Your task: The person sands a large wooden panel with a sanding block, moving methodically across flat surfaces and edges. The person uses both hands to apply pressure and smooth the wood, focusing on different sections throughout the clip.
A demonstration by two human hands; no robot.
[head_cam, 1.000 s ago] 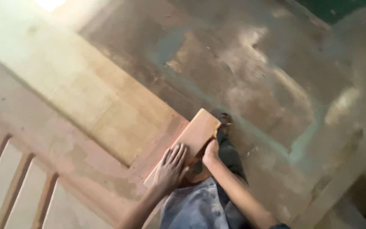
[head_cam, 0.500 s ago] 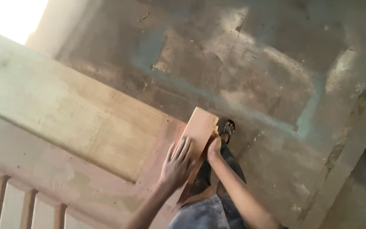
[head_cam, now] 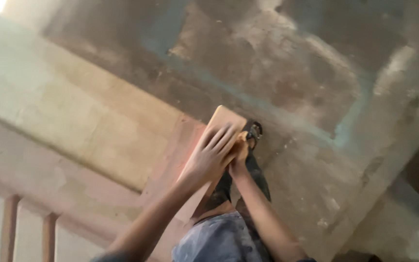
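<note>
Left hand: your left hand point(head_cam: 213, 154) is lying flat on the board point(head_cam: 219, 127), fingers spread and pointing toward its far end, palm pressing on the top face.
Right hand: your right hand point(head_cam: 239, 154) is sitting just beside the left, closing on the board's right edge; how far the fingers are wrapping under it, you cannot tell from here.
Hands together: both are working side by side, nearly touching, on the same board.
Board: it is running under your left palm, its pale far end sticking out past your fingertips, its near end hiding below your left wrist.
Foot: your sandal point(head_cam: 253, 131) is resting just beyond your right hand, close to the board's far corner.
Leg: your trouser leg point(head_cam: 221, 237) is showing between your forearms, under the board.
Floor: stained concrete point(head_cam: 316, 97) is spreading beyond and right of your hands.
Frame: a big wooden panel point(head_cam: 73, 121) with slats point(head_cam: 9, 228) is lying left of your left arm.
</note>
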